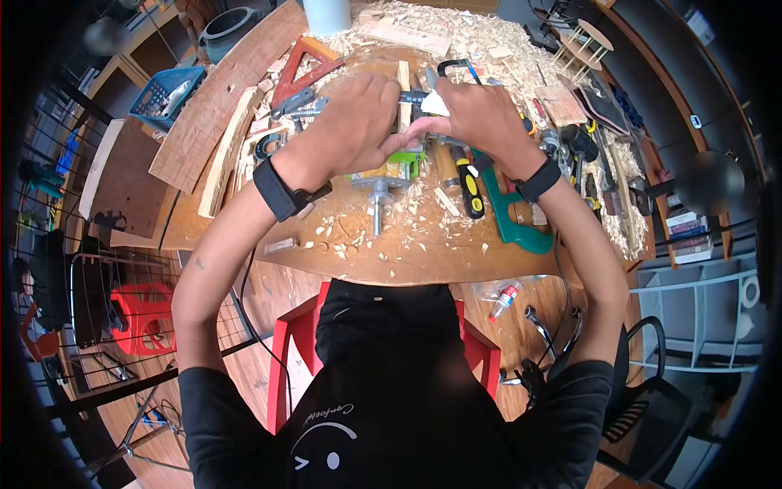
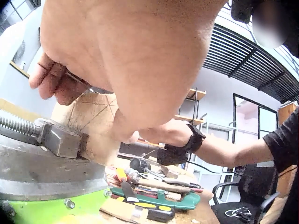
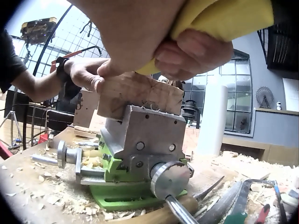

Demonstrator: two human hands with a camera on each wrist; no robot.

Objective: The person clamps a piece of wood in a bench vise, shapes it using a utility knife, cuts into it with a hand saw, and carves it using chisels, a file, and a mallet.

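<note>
Vise point(image 3: 152, 128): central, inboard of table's point(image 1: 423, 267) near edge | Wood block point(image 3: 140, 97): clamped in vise, presumably for steadiness | Right hand point(image 1: 486, 116): gripping yellow sheet point(image 3: 229, 18) above block | Left hand point(image 1: 352, 121): touching block, likely bracing; closure cannot be determined

Bright indoor light, soft shadows. Head view bowed, corners black — round blurry patches near sides. Right-wrist view: white cylinder point(image 3: 213, 119) nearly blown out.
</note>
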